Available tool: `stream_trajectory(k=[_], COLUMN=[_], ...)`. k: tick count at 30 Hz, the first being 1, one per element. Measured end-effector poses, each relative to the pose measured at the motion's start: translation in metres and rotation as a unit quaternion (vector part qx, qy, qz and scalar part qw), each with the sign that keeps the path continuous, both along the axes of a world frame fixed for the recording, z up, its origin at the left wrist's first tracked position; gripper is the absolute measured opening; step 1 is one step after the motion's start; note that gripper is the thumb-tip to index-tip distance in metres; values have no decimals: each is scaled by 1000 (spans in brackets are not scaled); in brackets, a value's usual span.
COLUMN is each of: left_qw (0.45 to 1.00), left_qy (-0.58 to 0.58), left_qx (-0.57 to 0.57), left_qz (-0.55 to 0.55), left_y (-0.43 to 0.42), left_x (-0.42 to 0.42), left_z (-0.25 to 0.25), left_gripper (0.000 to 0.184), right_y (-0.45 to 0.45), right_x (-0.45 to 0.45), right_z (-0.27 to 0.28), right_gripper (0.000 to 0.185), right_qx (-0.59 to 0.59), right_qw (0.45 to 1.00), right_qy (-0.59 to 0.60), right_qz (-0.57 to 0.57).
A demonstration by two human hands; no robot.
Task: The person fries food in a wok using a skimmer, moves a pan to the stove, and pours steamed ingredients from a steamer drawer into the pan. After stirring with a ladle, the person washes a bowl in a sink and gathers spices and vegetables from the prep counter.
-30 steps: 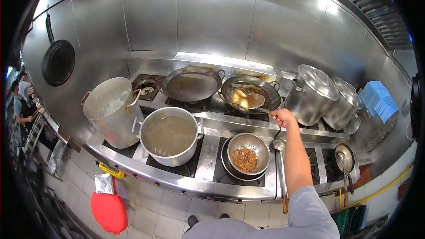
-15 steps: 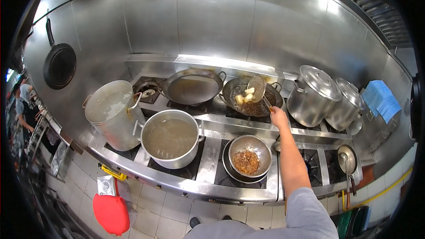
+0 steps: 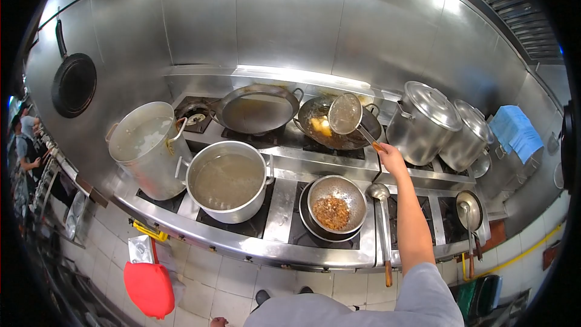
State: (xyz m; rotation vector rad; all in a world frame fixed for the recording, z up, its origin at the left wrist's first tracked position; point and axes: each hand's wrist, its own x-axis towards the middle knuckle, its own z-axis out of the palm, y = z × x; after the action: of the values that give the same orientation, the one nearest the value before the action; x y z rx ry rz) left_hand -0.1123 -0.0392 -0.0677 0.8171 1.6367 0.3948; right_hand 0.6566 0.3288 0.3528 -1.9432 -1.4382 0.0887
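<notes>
My right hand [image 3: 393,160] is closed around the wooden handle of a round mesh strainer [image 3: 345,114]. The strainer is tilted over a dark wok [image 3: 363,139] on the back burners. Pale yellowish food pieces [image 3: 321,125] lie in the wok, beside the strainer's left edge; the strainer hides part of the wok. Only a bit of my left hand [image 3: 219,322] shows at the bottom edge, and its fingers cannot be made out. In front of the wok, a perforated metal bowl [image 3: 358,197] with browned bits [image 3: 331,213] rests on a pan.
A ladle [image 3: 381,218] lies right of the bowl. Two pots of liquid [image 3: 242,212] [image 3: 136,169] stand at left, a wide pan [image 3: 257,109] behind. Lidded pots [image 3: 417,133] and a blue cloth [image 3: 514,130] are at right. A red item [image 3: 148,290] is below. Another person [image 3: 30,145] stands far left.
The food pieces have gone from the strainer into the wok. My right arm has shifted slightly, the ladle is now in full view, and part of my left hand has appeared below.
</notes>
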Motion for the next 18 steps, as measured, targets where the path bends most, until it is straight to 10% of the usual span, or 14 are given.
stream_trajectory(k=[5,7,10,17,18], left_qw=[983,984,985,983,983], left_qy=[-22,-16,-18,-30,-29], left_qx=[-91,-90,-89,-84,-83], left_qz=[158,152,148,163,162], left_y=[26,30,34,39,39], left_x=[12,16,20,14,12], left_z=[18,21,25,27,28], left_gripper=[21,19,20,22,21], right_y=[-36,-30,-30,-18,-19], right_x=[-8,19,27,43,39], right_z=[40,22,21,41,50], right_gripper=[42,41,37,32,31], right_qx=[-40,-15,36,-84,-134], right_qw=[957,964,989,980,987], right_qy=[286,263,-94,-152,-18], right_qz=[-20,-28,-109,-96,-89])
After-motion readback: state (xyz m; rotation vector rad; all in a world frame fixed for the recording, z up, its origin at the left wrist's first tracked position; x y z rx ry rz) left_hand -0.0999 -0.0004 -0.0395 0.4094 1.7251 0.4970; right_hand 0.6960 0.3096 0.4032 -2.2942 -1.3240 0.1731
